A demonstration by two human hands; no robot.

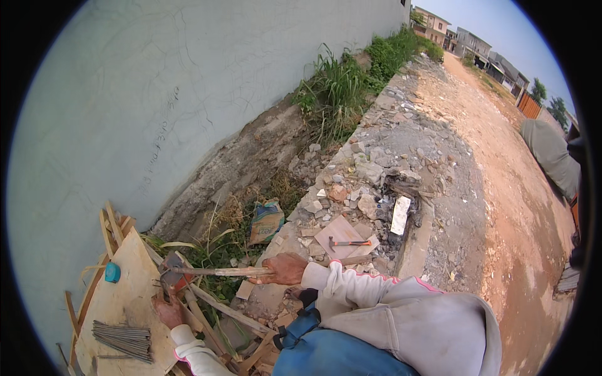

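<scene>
My right hand [288, 269] is closed round the pale wooden grip of a long bar-like tool [241, 272]. Its thin dark shaft points left, toward a grey metal piece with red parts [179, 278] at the edge of a plywood sheet. Just below that piece, my left hand [168, 309] has its fingers bent; what they hold is hard to make out. Close to it on the plywood [119, 294] lie a stack of short metal rods [123, 340] and a round turquoise object [112, 272].
Wood strips [226, 308] lie under and beside the plywood. A hammer [349, 242] rests on a square tile [342, 234] among rubble. Nearby are a crumpled bag [266, 222] and a white slab [400, 215]. A pale wall [138, 106] rises left; a dirt road [501, 207] runs right.
</scene>
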